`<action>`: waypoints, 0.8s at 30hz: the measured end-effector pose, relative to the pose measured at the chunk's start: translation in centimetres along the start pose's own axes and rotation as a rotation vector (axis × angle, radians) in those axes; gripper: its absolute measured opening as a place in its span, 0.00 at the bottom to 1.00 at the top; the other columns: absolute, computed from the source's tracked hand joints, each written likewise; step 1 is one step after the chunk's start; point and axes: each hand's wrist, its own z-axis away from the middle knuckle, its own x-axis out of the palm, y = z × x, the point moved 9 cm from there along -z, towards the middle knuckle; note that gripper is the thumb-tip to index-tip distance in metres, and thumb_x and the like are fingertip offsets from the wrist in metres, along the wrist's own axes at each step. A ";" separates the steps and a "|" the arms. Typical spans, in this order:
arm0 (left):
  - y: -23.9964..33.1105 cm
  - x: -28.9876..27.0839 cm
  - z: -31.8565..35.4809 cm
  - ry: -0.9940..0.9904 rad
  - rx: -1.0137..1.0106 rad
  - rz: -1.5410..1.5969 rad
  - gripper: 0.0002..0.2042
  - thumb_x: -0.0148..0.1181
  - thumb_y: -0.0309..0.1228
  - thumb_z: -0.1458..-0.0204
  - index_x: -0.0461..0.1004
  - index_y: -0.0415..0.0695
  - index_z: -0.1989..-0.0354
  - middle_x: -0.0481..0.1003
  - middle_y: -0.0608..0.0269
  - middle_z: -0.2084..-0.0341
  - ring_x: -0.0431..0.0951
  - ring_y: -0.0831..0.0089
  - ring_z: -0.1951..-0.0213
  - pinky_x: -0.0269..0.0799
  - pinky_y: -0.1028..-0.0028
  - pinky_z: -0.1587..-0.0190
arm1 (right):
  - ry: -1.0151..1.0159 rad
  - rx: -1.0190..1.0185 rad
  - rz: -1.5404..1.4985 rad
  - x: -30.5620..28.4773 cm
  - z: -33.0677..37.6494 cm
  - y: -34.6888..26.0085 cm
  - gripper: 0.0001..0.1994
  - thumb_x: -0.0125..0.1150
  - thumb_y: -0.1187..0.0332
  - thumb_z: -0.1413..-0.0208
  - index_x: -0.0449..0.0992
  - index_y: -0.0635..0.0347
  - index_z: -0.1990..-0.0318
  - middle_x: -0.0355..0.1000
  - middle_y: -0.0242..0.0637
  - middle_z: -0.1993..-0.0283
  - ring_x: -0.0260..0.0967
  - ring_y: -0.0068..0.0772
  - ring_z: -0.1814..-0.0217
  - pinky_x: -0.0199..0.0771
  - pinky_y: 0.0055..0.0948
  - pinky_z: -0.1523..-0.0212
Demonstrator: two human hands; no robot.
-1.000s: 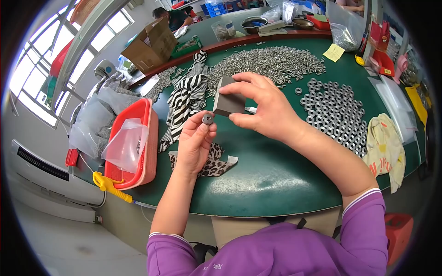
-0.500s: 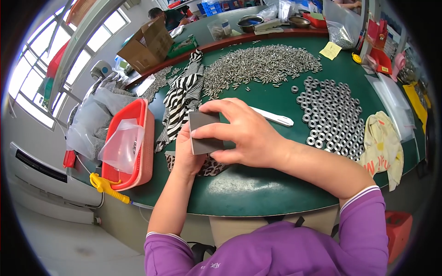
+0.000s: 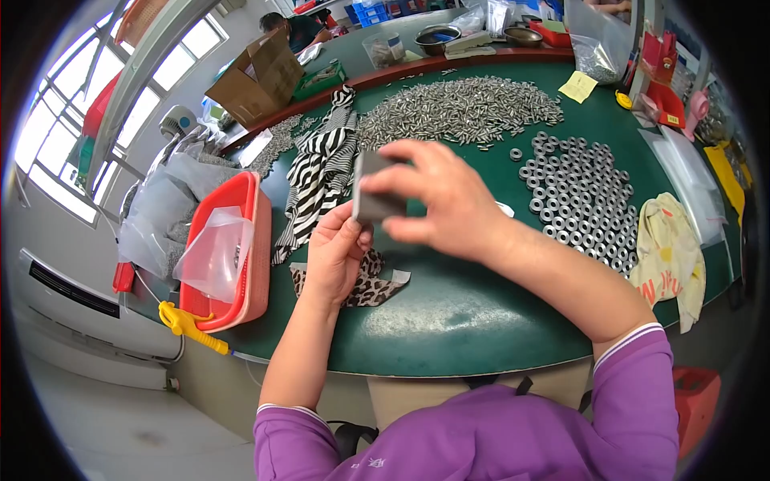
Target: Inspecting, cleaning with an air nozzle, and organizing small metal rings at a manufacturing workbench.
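Note:
My right hand (image 3: 445,196), smeared by motion, grips a dark grey rectangular block (image 3: 382,204) with a paler left edge. Its fingers reach across the face of the block. Just below the block's lower left corner is my left hand (image 3: 335,256), its fingers curled and thumb pressed to the forefinger. Whatever it pinches is hidden or too small to make out. A leopard-print cloth (image 3: 373,284) lies on the green table beside the left hand. Beyond that hand stretches a black-and-white striped cloth (image 3: 317,172).
Small metal pins (image 3: 457,112) form a wide heap at the back. Metal rings (image 3: 577,200) cover the right side, near a pale yellow cloth (image 3: 670,252). At left stand a red basket (image 3: 261,256) and a yellow air gun (image 3: 188,323). A cardboard box (image 3: 257,80) sits farther back.
My right hand has moved up and slightly right with the grey block, away from the left palm. The left hand's fingers, hidden behind the block before, now show curled together.

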 end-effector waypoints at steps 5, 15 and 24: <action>0.2 0.9 0.0 0.001 0.029 0.053 0.14 0.56 0.30 0.47 0.70 0.44 0.51 0.73 0.60 0.59 0.69 0.78 0.70 0.65 0.80 0.67 | 0.059 0.193 0.190 -2.3 0.5 4.9 0.21 0.64 0.66 0.63 0.74 0.49 0.55 0.63 0.41 0.48 0.61 0.45 0.46 0.64 0.38 0.46; 0.4 0.4 -0.2 0.046 0.029 0.105 0.14 0.53 0.24 0.46 0.66 0.45 0.50 0.69 0.57 0.52 0.73 0.78 0.61 0.74 0.80 0.57 | -0.535 0.315 0.202 3.8 3.2 3.7 0.27 0.65 0.63 0.62 0.70 0.52 0.49 0.64 0.44 0.51 0.60 0.45 0.47 0.62 0.40 0.46; 1.2 -0.3 -0.2 0.049 0.097 0.038 0.13 0.55 0.24 0.47 0.67 0.44 0.53 0.70 0.58 0.55 0.74 0.75 0.62 0.73 0.78 0.59 | -0.487 0.396 0.462 1.3 2.7 6.5 0.22 0.64 0.65 0.58 0.70 0.60 0.53 0.67 0.45 0.57 0.65 0.45 0.51 0.67 0.38 0.52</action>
